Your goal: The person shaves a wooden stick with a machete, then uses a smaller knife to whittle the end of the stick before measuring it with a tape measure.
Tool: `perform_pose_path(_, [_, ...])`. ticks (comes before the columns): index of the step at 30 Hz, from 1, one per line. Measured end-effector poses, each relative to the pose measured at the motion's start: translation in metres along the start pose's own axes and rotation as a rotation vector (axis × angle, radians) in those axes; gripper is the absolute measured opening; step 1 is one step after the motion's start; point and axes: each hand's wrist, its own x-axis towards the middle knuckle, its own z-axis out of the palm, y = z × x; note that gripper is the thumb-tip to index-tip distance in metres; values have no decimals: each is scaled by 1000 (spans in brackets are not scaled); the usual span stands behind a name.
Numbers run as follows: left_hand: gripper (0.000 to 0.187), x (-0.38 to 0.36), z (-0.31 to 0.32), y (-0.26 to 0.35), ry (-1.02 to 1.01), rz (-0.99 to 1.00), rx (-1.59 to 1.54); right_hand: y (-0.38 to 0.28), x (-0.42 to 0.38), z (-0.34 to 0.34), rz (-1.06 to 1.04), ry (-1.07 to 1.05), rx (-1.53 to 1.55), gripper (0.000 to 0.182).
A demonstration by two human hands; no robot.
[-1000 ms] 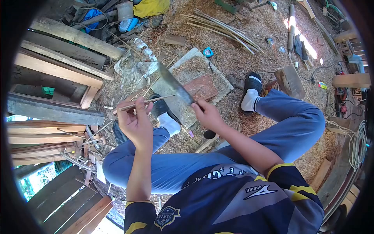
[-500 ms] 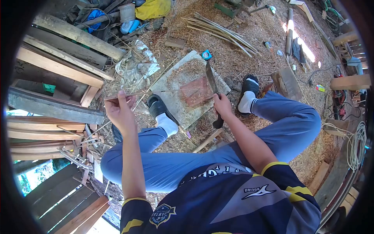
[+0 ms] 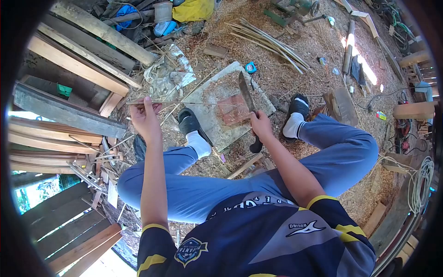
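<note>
Pinched in my left hand (image 3: 146, 121) is a thin strip of wood or bamboo (image 3: 184, 103), lying nearly level across the view toward the knife. My right hand (image 3: 262, 126) grips a large knife (image 3: 247, 92) near where blade and handle meet. Its dark handle end (image 3: 256, 146) sticks out below my fist, and the blade points away from me. Beneath both is a flat grey board (image 3: 203, 94) on the ground between my feet, with a reddish block (image 3: 232, 109) on it and shavings scattered over it.
A blue tape measure (image 3: 250, 68) lies at the board's far corner. Farther off is a bundle of thin strips (image 3: 272, 44). A wood block (image 3: 340, 106) stands beyond my right foot. Stacked timber (image 3: 69, 124) lines the left side, and coiled rope (image 3: 421, 184) hangs at right.
My left hand has moved slightly forward, and the strip now lies more level. The knife has shifted a little left over the board. The whole view has moved slightly.
</note>
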Motion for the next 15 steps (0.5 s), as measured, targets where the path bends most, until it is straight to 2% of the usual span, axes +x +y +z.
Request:
perform_pose_path(8, [24,-5,5,6,-66,16,-13,-7,-7,0,-5,-30,29,23])
perform_pose_path(15, [20,-17,15,-12,-186,40,6,1,-3,2,-29,-23,50,22])
